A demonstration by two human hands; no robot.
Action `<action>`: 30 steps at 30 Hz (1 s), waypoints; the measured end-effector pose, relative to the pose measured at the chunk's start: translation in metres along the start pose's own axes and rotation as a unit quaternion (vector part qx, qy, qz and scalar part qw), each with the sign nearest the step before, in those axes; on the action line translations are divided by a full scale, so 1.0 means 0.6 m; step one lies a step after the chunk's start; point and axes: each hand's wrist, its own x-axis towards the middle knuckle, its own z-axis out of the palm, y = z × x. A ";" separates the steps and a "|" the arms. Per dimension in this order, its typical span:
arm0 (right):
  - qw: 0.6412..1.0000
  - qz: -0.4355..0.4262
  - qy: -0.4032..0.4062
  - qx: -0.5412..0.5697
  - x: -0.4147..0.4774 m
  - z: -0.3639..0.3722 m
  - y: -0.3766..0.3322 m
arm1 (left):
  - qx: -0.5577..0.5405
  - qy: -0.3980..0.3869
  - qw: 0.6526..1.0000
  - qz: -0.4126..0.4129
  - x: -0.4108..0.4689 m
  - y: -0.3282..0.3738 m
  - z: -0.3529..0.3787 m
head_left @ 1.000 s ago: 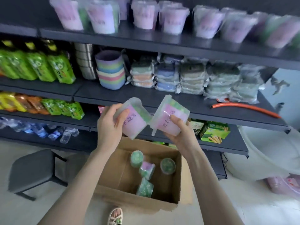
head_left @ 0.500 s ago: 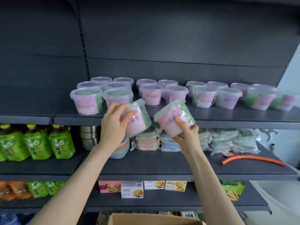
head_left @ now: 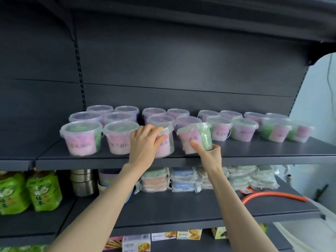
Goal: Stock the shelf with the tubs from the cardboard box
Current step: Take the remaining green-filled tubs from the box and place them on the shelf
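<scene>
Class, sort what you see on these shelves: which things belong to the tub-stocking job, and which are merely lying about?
Job: left hand gripping upright tub; right hand holding tilted tub; tub shelf; stocked tubs.

Lying about: green tea pouches; steel cups; wrapped packets; orange hose; biscuit boxes.

Tubs in rows on shelf, bottles below left, hose below right
</scene>
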 end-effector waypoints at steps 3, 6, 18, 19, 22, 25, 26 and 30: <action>0.994 -0.038 -0.024 -0.103 0.014 -0.009 -0.004 | 0.021 0.005 1.000 0.021 -0.006 -0.010 0.036; 0.956 -0.054 -0.039 -0.286 0.036 -0.020 -0.003 | 0.002 0.027 1.000 0.014 -0.015 -0.010 0.054; 0.968 -0.118 0.025 -0.221 0.031 -0.003 0.025 | -0.094 0.075 0.973 -0.196 -0.078 0.051 0.089; 0.964 -0.114 0.038 -0.236 0.035 0.002 0.023 | -0.093 0.082 0.968 -0.220 -0.079 0.053 0.092; 0.958 -0.104 0.061 -0.259 0.049 0.013 0.023 | -0.073 0.078 0.957 -0.271 -0.079 0.058 0.098; 0.963 -0.126 0.049 -0.233 0.064 0.007 0.036 | -0.054 0.065 0.949 -0.304 -0.076 0.063 0.104; 0.965 -0.136 0.039 -0.222 0.064 0.001 0.042 | -0.049 0.063 0.947 -0.312 -0.075 0.064 0.105; 0.969 -0.165 -0.021 -0.182 0.055 -0.022 0.050 | -0.038 0.066 0.938 -0.339 -0.073 0.061 0.106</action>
